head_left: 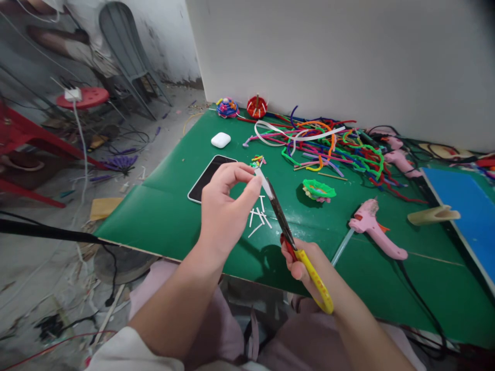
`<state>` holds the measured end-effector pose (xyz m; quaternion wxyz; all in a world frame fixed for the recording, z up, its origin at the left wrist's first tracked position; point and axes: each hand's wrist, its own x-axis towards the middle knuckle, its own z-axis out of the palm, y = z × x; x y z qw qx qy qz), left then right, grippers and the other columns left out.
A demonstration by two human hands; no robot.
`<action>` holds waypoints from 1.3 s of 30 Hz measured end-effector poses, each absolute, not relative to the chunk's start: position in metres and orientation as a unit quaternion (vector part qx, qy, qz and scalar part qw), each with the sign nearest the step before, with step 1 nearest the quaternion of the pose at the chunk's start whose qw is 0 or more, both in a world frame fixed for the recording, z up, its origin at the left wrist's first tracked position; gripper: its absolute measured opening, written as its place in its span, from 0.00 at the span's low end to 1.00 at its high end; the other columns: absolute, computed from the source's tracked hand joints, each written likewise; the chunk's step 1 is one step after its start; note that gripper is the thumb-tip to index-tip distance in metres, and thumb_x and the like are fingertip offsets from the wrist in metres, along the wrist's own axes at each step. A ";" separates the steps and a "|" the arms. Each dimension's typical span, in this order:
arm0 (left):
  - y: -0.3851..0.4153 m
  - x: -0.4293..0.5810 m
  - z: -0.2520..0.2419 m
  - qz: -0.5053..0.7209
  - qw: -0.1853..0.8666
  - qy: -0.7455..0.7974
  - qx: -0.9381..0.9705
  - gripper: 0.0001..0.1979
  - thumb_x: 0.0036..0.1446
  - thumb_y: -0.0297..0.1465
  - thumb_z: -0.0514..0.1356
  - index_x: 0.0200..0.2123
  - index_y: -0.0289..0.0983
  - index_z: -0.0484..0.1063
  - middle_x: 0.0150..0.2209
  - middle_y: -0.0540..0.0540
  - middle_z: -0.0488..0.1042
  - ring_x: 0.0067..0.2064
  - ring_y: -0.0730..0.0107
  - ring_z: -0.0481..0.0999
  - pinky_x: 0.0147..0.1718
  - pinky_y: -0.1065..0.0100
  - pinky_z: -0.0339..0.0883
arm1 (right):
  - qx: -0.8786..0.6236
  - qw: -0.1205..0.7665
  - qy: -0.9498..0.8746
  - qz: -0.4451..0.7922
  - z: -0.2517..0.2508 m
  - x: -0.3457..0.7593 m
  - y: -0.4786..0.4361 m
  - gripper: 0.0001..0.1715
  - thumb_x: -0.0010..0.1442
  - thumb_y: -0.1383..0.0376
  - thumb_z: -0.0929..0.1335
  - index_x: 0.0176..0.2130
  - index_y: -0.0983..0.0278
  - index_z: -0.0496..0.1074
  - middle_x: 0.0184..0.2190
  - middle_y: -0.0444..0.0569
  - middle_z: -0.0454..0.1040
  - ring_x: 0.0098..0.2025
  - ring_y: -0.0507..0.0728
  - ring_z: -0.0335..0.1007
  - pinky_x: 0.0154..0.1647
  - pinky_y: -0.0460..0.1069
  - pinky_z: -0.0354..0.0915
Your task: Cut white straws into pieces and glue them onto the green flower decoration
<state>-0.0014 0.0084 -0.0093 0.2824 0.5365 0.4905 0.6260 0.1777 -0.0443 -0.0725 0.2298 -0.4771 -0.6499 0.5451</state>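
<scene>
Left hand (228, 203): I see it pinching a white strip (264, 183).
Right hand (316, 256): wrapped around scissors (283, 222) (yellow-and-red handles (317, 284)).
Green table (170, 208): short white pieces (266, 220).

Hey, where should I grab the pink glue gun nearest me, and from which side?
The pink glue gun is probably best gripped by its handle, coming from your right: it lies on its side, handle slanting right and toward you, with its nozzle pointing away and the glue stick jutting left. First free your right hand of the scissors.
</scene>
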 end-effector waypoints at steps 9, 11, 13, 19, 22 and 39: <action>0.008 -0.002 -0.009 0.625 0.288 0.485 0.539 0.06 0.52 0.29 0.60 0.24 0.37 0.68 0.34 0.50 0.71 0.41 0.70 0.71 0.45 0.67 0.65 | -0.490 0.221 -0.637 0.553 -0.069 0.177 -0.043 0.34 0.47 0.34 0.59 0.24 0.62 0.58 0.19 0.40 0.53 0.22 0.50 0.50 0.24 0.47 0.49; 0.008 -0.002 -0.009 0.627 0.288 0.482 0.539 0.06 0.52 0.28 0.60 0.24 0.37 0.68 0.34 0.49 0.71 0.41 0.70 0.71 0.45 0.67 0.65 | -0.494 0.218 -0.631 0.556 -0.068 0.176 -0.043 0.33 0.48 0.35 0.60 0.24 0.62 0.58 0.19 0.40 0.53 0.23 0.50 0.51 0.24 0.46 0.50; 0.008 -0.001 -0.009 0.627 0.288 0.482 0.539 0.06 0.52 0.28 0.60 0.24 0.37 0.68 0.34 0.49 0.71 0.41 0.70 0.72 0.45 0.66 0.65 | -0.494 0.219 -0.628 0.559 -0.069 0.176 -0.043 0.32 0.48 0.35 0.61 0.24 0.62 0.57 0.18 0.40 0.52 0.22 0.50 0.51 0.23 0.46 0.50; 0.008 -0.001 -0.008 0.625 0.288 0.487 0.538 0.06 0.51 0.29 0.60 0.23 0.37 0.68 0.34 0.50 0.71 0.40 0.71 0.72 0.44 0.67 0.65 | -0.490 0.224 -0.623 0.567 -0.069 0.176 -0.044 0.32 0.47 0.36 0.62 0.24 0.62 0.58 0.18 0.40 0.52 0.22 0.50 0.51 0.23 0.46 0.50; 0.008 -0.001 -0.008 0.627 0.288 0.485 0.537 0.06 0.51 0.29 0.60 0.23 0.37 0.68 0.34 0.50 0.71 0.41 0.70 0.72 0.45 0.67 0.65 | -0.491 0.228 -0.621 0.567 -0.069 0.176 -0.044 0.32 0.49 0.36 0.61 0.23 0.61 0.57 0.18 0.40 0.52 0.22 0.50 0.50 0.22 0.46 0.50; 0.008 -0.001 -0.008 0.633 0.300 0.473 0.534 0.06 0.52 0.28 0.60 0.24 0.37 0.68 0.33 0.50 0.71 0.40 0.72 0.72 0.44 0.68 0.66 | -0.493 0.225 -0.620 0.568 -0.070 0.176 -0.043 0.38 0.40 0.30 0.59 0.22 0.62 0.57 0.17 0.40 0.53 0.21 0.49 0.47 0.20 0.46 0.48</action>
